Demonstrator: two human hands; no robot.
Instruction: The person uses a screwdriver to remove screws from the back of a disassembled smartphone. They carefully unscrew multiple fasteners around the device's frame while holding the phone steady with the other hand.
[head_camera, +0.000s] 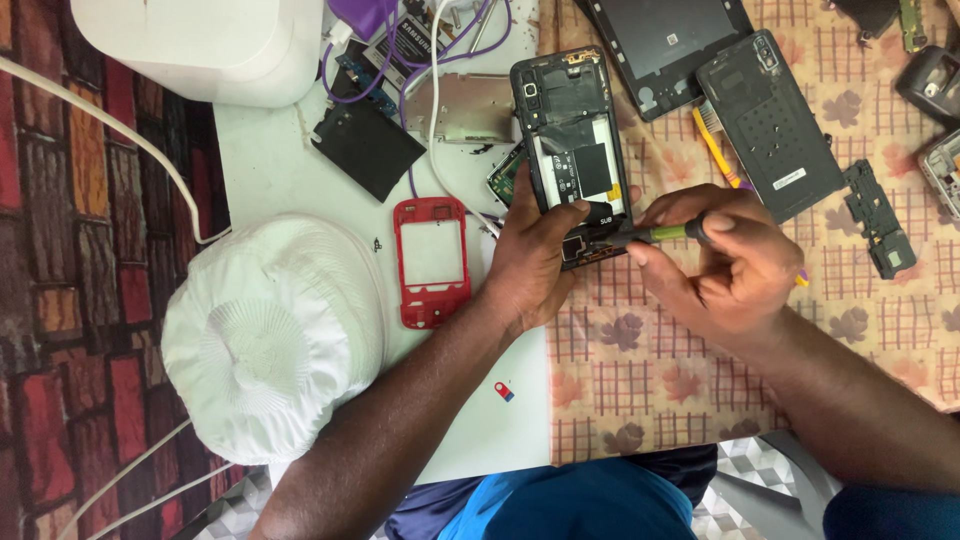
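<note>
My left hand (530, 255) grips the lower end of an opened black phone (572, 130) with its back cover off and its inner parts exposed. A small screwdriver (665, 233) with a green shaft and black cap sits in my right hand (725, 265), fingers closed round it. Its tip touches the phone's bottom edge, close to my left thumb. Both hands hover over the patterned cloth (650, 370) on the table.
A black back cover (772, 125) and another dark panel (665, 45) lie beyond the phone. A red phone frame (432, 262), a white cap (270, 335), a metal plate (470, 108), purple and white cables, and small black parts (880, 230) surround the hands.
</note>
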